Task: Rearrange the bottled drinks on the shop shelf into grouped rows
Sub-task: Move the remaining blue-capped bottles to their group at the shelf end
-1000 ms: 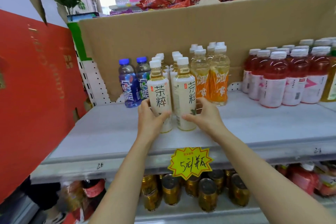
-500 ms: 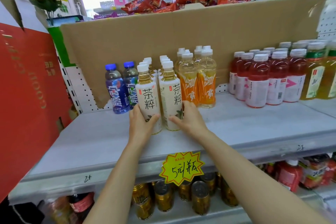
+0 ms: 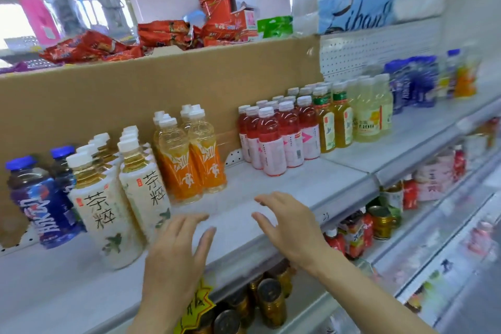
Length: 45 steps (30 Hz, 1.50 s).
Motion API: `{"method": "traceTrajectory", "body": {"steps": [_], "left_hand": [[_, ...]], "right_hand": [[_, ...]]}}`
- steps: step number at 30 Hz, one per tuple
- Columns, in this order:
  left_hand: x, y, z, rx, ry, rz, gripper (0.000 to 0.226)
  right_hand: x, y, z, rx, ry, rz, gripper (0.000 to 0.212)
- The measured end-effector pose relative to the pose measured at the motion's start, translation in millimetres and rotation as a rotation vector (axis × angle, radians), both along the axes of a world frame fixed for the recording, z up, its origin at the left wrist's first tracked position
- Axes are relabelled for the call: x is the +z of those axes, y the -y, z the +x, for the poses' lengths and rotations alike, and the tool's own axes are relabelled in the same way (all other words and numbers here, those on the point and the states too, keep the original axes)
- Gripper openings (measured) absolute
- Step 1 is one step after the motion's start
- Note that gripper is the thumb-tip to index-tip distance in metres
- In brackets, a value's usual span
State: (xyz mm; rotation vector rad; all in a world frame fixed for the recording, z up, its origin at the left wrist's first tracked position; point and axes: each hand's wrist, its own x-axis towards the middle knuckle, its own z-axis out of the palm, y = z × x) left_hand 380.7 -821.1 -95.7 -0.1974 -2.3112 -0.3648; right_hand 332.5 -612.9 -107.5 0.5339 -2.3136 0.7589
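- Hovering over the front of the grey metal shop shelf (image 3: 311, 184): left hand (image 3: 173, 255) and right hand (image 3: 287, 225), both with fingers spread wide, gripping nothing.
- Standing in two tight files at the left: white-labelled tea bottles with white caps (image 3: 108, 214), just beside the orange-labelled drink bottles (image 3: 189, 165); red drink bottles with pale pink labels (image 3: 271, 141) are grouping well apart to the right.
- Risking a knock: the front tea bottle is sitting near the left fingers, so a careless sweep could be toppling its file.
- Blurring badly at the far right: blue bottles (image 3: 412, 84), labels unreadable.
- Hiding rear bottles behind front ones; counts are staying uncertain.
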Motion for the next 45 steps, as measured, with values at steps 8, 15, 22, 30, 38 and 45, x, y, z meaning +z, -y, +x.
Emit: {"method": "traceTrajectory", "body": {"steps": [8,15,22,30,38,45], "left_hand": [[-3,-138,-30,-0.163,0.086,-0.163,0.036],[1,-306,-72,-0.400,0.072,-0.129,0.028],[-5,-441,-108,-0.542,0.163,-0.187,0.033],[16,-552,-167,-0.554,0.218,-0.276,0.035],[16,-635,-249,-0.525,0.216,-0.306,0.036],[27,-690,-335,-0.457,0.260,-0.225,0.037]], "right_hand": [[-13,-140,18,-0.179,-0.034,-0.019,0.035],[-19,-294,12,-0.360,-0.040,-0.006,0.025],[-28,-416,-6,-0.458,0.103,0.010,0.027],[-7,-520,-45,-0.568,0.087,0.073,0.025],[3,-603,-116,-0.595,0.065,0.100,0.022],[2,-660,-182,-0.556,0.100,0.104,0.023]]}}
